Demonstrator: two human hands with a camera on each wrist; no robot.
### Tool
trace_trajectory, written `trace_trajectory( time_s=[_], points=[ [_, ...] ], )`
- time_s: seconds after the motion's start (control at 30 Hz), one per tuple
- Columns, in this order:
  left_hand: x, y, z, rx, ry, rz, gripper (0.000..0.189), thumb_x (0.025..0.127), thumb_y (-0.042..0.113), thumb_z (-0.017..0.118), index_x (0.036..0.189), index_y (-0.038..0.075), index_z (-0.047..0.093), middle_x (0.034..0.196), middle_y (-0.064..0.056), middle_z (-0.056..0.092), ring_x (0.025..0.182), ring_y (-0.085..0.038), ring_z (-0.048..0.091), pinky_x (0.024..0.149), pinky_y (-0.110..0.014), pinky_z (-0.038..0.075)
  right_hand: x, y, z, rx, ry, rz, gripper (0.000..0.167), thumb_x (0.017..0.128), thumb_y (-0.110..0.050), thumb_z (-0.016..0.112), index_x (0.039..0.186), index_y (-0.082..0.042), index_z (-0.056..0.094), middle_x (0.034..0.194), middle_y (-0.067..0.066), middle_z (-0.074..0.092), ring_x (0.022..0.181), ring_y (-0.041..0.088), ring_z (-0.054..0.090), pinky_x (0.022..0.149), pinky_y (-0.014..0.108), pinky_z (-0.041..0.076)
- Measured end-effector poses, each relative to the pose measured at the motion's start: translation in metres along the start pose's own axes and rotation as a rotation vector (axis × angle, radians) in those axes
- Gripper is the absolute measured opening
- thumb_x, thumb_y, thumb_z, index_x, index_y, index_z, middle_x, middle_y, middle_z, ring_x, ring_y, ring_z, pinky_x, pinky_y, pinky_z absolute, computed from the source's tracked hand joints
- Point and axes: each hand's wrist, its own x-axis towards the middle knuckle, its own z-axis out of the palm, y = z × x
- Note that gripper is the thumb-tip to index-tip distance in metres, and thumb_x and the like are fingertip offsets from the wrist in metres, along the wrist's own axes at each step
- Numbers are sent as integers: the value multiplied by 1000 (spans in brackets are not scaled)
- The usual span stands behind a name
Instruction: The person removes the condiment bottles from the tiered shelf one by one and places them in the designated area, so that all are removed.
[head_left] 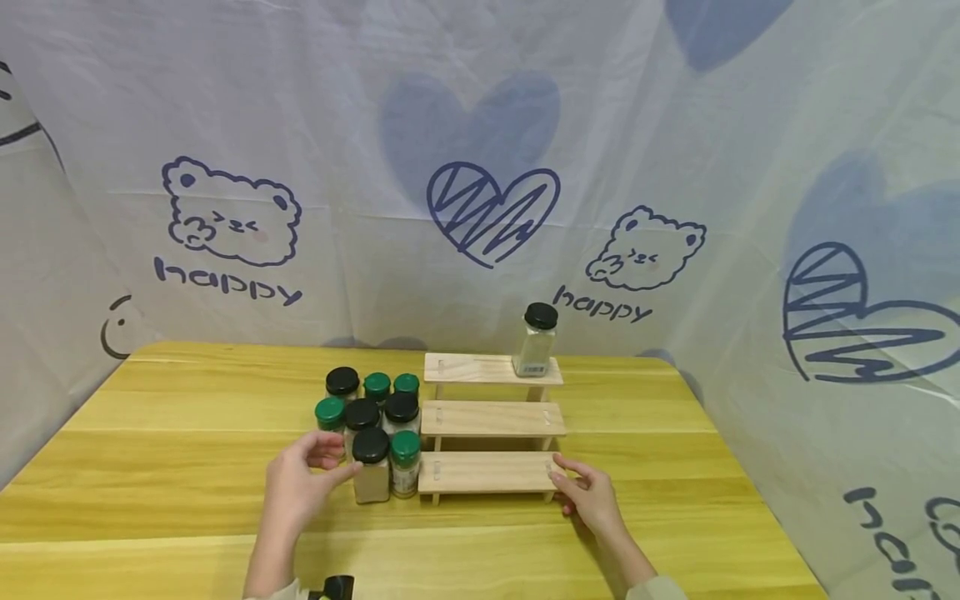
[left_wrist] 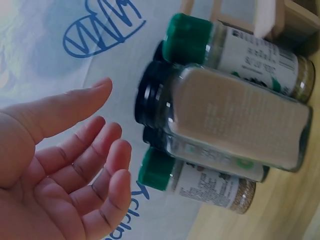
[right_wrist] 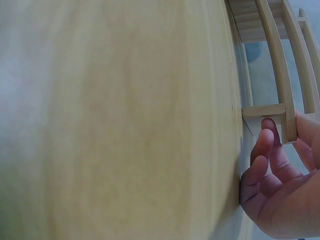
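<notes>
My left hand [head_left: 296, 479] is just left of the front glass spice jar [head_left: 372, 482], which has a black lid and beige powder. In the left wrist view the thumb and loosely bent fingers of that hand [left_wrist: 75, 170] hold nothing, with a gap before the black lid. A green-lidded spice jar [head_left: 406, 477] stands right beside the front one. My right hand [head_left: 591, 497] grips the right end of the lowest step of a three-step wooden rack [head_left: 487, 475]. In the right wrist view its fingers [right_wrist: 262, 145] are under the board's end, the thumb on the other side.
Several more spice jars [head_left: 330, 412] with black or green lids cluster behind the front two, left of the rack. One black-lidded jar [head_left: 536, 346] stands on the top step, toward its right end. A printed cloth [head_left: 360, 208] hangs behind the wooden table [head_left: 187, 433].
</notes>
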Motion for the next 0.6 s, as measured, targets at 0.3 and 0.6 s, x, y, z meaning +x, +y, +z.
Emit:
trace_trajectory(
  time_s=[0.3, 0.6],
  points=[
    [-1, 12, 5, -89, 29, 64, 21, 74, 8, 73, 91, -1, 64, 82, -7, 64, 72, -14, 58, 66, -21, 48, 1, 1, 0, -9, 2, 11, 35, 81, -6, 64, 115, 2, 57, 64, 10, 61, 42, 9, 44, 39, 16, 37],
    [1, 24, 19, -207, -14, 98, 20, 75, 4, 71, 91, -4, 63, 84, -9, 64, 72, -14, 59, 64, -20, 49, 0, 0, 0, -13, 0, 8, 36, 81, -7, 64, 115, 2, 57, 65, 10, 61, 42, 9, 44, 39, 16, 38]
  ],
)
